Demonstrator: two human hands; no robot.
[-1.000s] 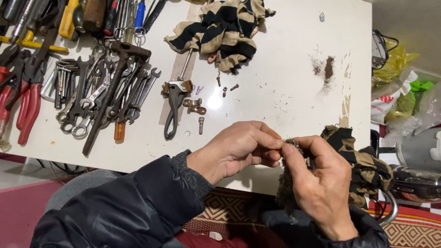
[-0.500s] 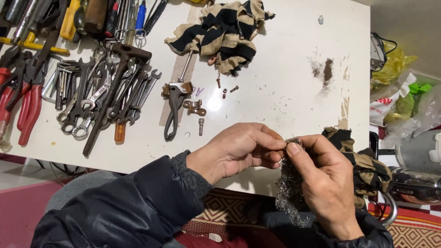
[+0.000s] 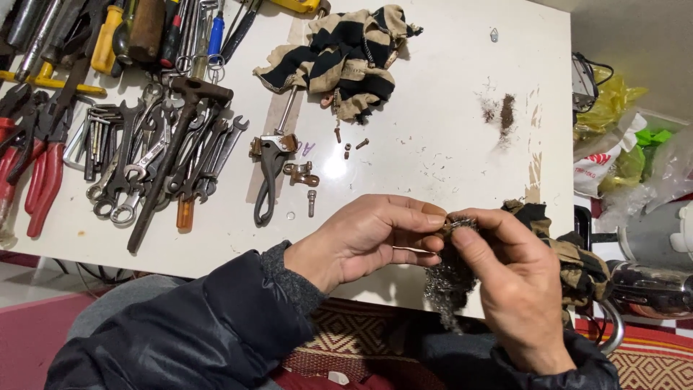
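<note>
both hands are pinched together just off the near edge of the white table (image 3: 433,108). the left hand (image 3: 368,238) has its fingers curled in, tips closed on something small right where the two hands meet — too hidden to tell what it is. the right hand (image 3: 516,289) is closed around a wad of steel wool (image 3: 444,278), thumb pressing it against the left fingertips, and the grey tangle hangs down between the palms. a striped tan and black rag (image 3: 577,253) sits just behind the right hand at the table's corner.

farther up the table there's a dark pair of pliers (image 3: 268,177) with a few rusty bolts (image 3: 312,202) beside it, another striped rag (image 3: 346,58) bunched near the top, and a big pile of wrenches (image 3: 159,159) off to the left — red-handled cutters (image 3: 40,180) at the far left edge. a smear of rust dust (image 3: 505,112) is on the right side.
</note>
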